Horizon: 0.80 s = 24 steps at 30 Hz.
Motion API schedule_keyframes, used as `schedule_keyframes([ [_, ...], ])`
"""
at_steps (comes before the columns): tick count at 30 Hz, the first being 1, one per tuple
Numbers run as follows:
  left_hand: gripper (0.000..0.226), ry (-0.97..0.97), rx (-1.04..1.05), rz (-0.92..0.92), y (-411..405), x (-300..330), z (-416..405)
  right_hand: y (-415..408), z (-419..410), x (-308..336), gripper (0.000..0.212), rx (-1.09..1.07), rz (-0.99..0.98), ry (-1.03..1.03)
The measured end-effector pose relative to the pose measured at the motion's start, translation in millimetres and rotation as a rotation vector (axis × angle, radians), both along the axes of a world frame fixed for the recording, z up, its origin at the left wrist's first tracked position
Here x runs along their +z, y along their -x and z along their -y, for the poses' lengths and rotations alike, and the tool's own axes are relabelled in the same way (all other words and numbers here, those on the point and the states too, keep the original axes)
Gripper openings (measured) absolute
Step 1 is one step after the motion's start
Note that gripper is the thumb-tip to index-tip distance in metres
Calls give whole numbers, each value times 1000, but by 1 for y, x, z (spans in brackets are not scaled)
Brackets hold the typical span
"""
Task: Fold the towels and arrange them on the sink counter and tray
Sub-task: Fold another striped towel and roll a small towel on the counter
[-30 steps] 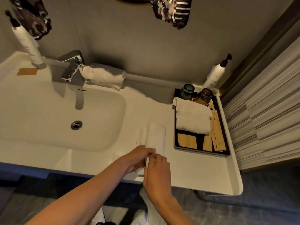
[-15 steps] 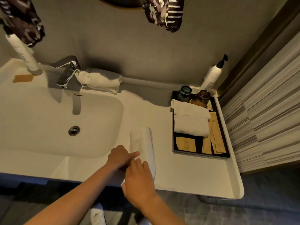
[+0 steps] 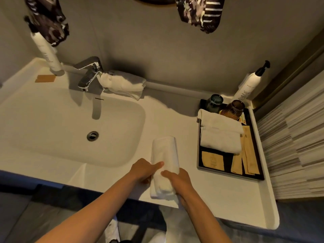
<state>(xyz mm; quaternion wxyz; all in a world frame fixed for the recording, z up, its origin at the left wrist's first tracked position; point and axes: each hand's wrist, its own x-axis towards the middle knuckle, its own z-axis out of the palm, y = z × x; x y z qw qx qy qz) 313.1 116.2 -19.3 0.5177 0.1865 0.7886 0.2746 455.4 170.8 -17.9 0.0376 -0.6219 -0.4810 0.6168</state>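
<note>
In the head view, the white towel (image 3: 164,165) now lies as a long narrow roll on the table (image 3: 219,204), running near to far between the sink basin (image 3: 70,127) and the black tray (image 3: 199,149); a second ago it was a wider, flatter fold with both hands bunched at its near end, so the lengthwise fold or roll has since been closed. The left hand (image 3: 143,170) curls round the roll's left side with a finger laid across its top, and the right hand (image 3: 177,181) grips its right side near the table's front edge. A folded towel (image 3: 220,135) already sits on the tray, and another (image 3: 122,83) lies beside the faucet (image 3: 89,74). By my judgement this towel is nearly shaped and only needs placing
</note>
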Motion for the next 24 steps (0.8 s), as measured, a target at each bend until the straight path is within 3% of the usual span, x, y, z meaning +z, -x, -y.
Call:
schedule_keyframes([
  [3,58,-114,220,574,2,25,0,-6,-12,18,61,-76,-256,135],
  [5,68,-134,267,776,2,32,1,-13,-16,24,49,-87,-373,230],
  [6,70,-159,285,791,2,33,-1,-14,-18,26,44,-95,-402,262],
  [10,66,-234,308,483,-3,40,-14,-9,-21,27,72,88,-236,133],
  [13,69,-218,365,196,-11,33,-17,-6,-13,30,55,142,-115,-19],
  [15,77,-206,385,69,-12,30,-17,-5,-5,30,54,131,-44,-149],
  [17,68,-213,370,-19,-7,29,-17,-2,3,31,56,61,-39,-215],
  [19,53,-257,404,-82,0,31,-20,5,6,23,67,-107,-184,-72],
  [22,53,-330,495,-74,15,30,-27,29,6,21,89,-374,-450,294],
  [24,42,-373,595,107,26,30,-34,45,-1,21,115,-457,-436,245],
])
